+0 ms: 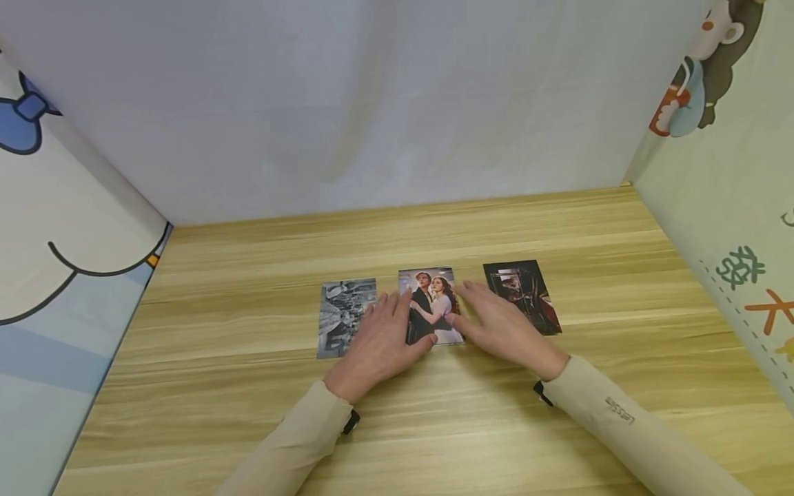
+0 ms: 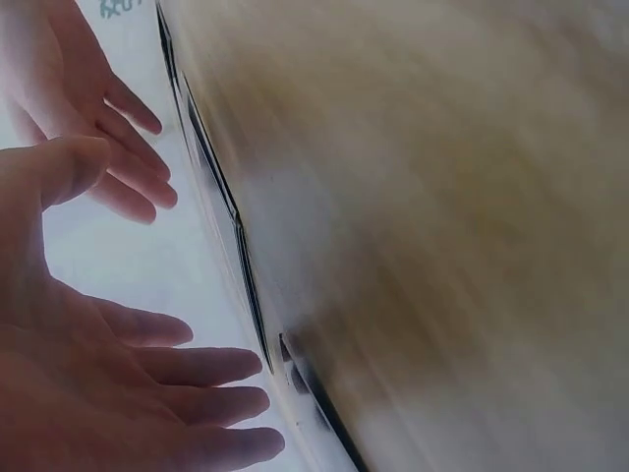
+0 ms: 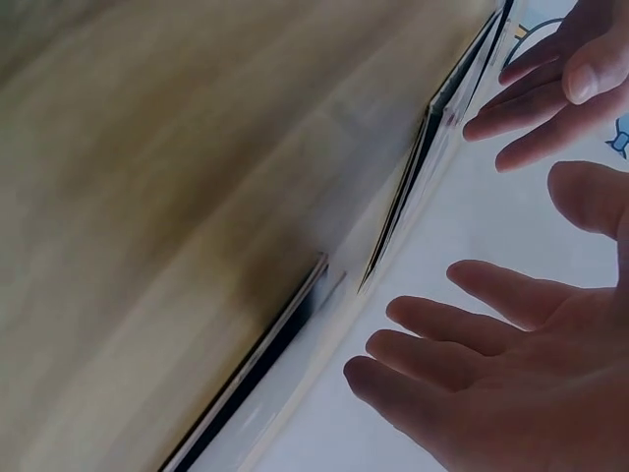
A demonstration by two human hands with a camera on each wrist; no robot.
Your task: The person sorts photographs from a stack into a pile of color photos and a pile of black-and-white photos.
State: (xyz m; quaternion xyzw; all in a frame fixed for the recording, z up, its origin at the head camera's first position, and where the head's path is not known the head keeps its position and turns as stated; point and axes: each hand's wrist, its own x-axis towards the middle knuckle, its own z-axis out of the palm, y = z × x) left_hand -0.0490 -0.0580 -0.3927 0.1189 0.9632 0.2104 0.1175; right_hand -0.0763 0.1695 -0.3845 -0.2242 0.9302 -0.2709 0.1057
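Three picture cards lie in a row on the wooden table. The middle card [image 1: 428,296] shows a couple in colour; the left card [image 1: 338,313] is black and white, and the right card [image 1: 524,293] is dark. My left hand [image 1: 386,337] is over the gap between the left and middle cards, covering part of both. Beside the middle card's right edge is my right hand [image 1: 501,325], overlapping the right card's near corner. Both hands have fingers extended and grip nothing. In the wrist views, the left hand [image 2: 128,383] and right hand [image 3: 501,364] appear slightly above the cards.
The wood-grain table [image 1: 248,262] extends around the cards. A pale wall sheet [image 1: 279,117] rises behind it. Cartoon-printed panels stand on the left [image 1: 68,289] and right [image 1: 713,200].
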